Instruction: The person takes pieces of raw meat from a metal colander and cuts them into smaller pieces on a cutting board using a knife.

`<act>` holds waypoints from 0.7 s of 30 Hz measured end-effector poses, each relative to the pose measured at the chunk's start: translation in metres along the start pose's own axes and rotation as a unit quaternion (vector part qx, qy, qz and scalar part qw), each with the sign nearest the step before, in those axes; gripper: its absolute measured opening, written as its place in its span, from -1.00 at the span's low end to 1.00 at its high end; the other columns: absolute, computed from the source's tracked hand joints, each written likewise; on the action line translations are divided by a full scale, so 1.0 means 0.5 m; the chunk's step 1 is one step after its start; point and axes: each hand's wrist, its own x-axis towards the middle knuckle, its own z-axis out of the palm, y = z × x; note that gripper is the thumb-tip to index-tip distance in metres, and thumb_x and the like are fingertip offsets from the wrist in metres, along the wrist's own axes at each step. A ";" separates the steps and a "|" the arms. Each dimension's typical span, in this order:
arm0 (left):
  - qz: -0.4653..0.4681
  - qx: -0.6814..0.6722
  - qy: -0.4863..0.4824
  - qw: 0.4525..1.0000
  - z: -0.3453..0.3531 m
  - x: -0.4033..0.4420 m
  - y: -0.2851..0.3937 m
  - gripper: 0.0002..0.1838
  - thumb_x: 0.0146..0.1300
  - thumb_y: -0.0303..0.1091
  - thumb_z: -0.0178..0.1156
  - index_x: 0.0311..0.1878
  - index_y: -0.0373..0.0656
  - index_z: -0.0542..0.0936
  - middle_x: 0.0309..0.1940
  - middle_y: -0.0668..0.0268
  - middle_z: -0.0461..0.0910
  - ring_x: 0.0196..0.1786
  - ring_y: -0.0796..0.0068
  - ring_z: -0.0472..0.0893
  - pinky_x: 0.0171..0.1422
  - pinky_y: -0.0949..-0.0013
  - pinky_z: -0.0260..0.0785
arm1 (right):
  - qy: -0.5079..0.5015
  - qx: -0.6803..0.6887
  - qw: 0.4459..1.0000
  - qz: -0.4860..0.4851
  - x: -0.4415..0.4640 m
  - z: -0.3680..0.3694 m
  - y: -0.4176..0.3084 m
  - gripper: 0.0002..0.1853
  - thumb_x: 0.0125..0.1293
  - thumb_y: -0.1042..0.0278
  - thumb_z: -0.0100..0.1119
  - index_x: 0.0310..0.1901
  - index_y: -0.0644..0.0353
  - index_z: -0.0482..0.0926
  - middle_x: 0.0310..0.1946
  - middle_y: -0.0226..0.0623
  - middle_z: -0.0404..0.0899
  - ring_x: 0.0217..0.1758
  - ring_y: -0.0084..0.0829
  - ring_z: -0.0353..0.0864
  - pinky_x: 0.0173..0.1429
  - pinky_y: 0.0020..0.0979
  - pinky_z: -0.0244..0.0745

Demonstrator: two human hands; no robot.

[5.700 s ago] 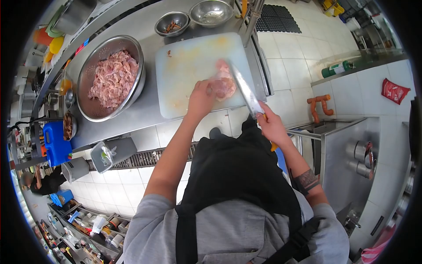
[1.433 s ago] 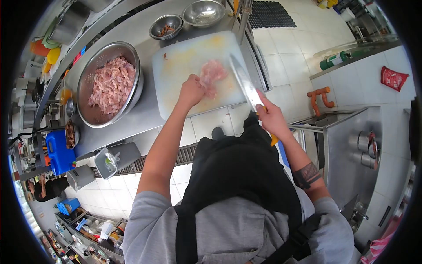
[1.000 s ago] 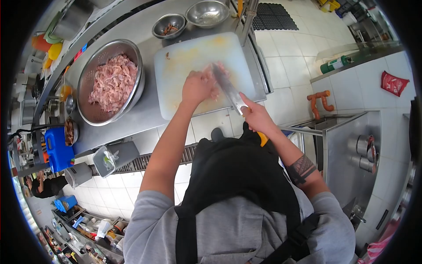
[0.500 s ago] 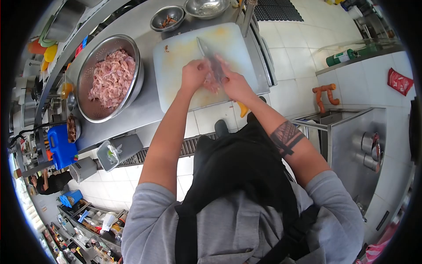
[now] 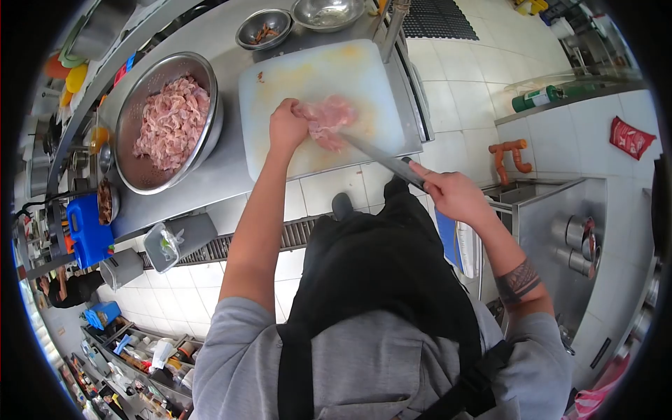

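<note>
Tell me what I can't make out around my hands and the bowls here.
All in the head view:
Knife: handle hidden by the right hand.
Meat piece: underside hidden by its upper side.
Rear steel bowl: far rim cut off by the top edge.
Red packet: print too small to read.

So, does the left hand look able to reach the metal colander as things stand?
Probably yes: nothing stands between the left hand and the metal colander, though that hand holds a raw meat piece on the cutting board.
</note>
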 end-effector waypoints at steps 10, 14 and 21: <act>0.019 0.151 -0.143 0.978 -0.043 0.002 0.036 -0.66 0.18 -0.30 0.40 -0.05 -0.33 0.71 -0.25 -0.08 0.75 -0.11 -0.03 0.77 0.07 0.07 0.61 | 0.086 0.111 0.989 0.033 0.081 0.104 -0.048 -0.38 0.58 0.29 0.09 0.63 -0.29 0.39 -0.15 0.16 0.75 -0.10 0.23 0.73 0.09 0.07 0.63; -0.081 -0.099 -0.194 0.973 -0.061 -0.005 0.038 -0.79 0.40 -0.38 0.25 0.03 -0.25 0.65 0.00 0.07 0.75 0.00 0.08 0.77 0.11 0.10 0.64 | 0.107 0.135 0.982 0.079 0.079 0.095 -0.053 -0.38 0.59 0.29 0.11 0.63 -0.31 0.40 -0.16 0.19 0.75 -0.09 0.21 0.74 0.10 -0.01 0.63; -0.177 -0.615 -0.110 0.760 -0.121 0.016 0.051 -0.76 0.62 -0.44 0.10 0.26 -0.21 0.51 -0.02 0.20 0.67 -0.04 0.31 0.73 0.12 0.23 0.66 | 0.169 0.272 0.938 0.134 0.036 0.075 0.017 -0.36 0.63 0.34 0.14 0.67 -0.34 0.38 -0.52 -0.43 0.43 -0.54 -0.66 0.36 -0.38 -0.40 0.53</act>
